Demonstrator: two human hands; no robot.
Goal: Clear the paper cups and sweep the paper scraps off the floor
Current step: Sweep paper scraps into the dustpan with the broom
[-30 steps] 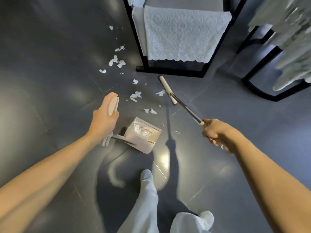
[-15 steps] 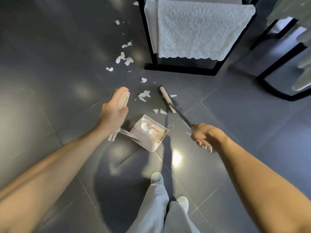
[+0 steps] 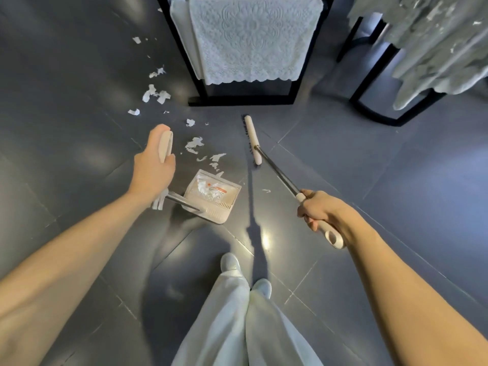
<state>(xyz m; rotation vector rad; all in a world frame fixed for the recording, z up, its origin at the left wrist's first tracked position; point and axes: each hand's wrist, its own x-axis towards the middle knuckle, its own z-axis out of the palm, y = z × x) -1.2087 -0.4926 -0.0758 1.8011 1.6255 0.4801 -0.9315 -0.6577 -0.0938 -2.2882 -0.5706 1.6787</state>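
Grey tiles cover the floor (image 3: 79, 83). The left hand (image 3: 153, 169) is curled round the beige grip of the dustpan (image 3: 212, 198). The pan itself sits on the tiles just below and to the right of that hand, with white bits lying in it. The right hand (image 3: 322, 213) grips the handle end of the broom (image 3: 252, 140), whose head rests on the floor well ahead of it. White paper scraps (image 3: 194, 145) lie between the left hand and the broom head, with more scattered farther ahead of the left hand.

The left hand (image 3: 153, 167) gripped the dustpan (image 3: 211, 196) handle while the right hand (image 3: 320, 211) held the broom (image 3: 252, 138) beside paper scraps (image 3: 194, 145) strewn over the grey floor (image 3: 79, 75).
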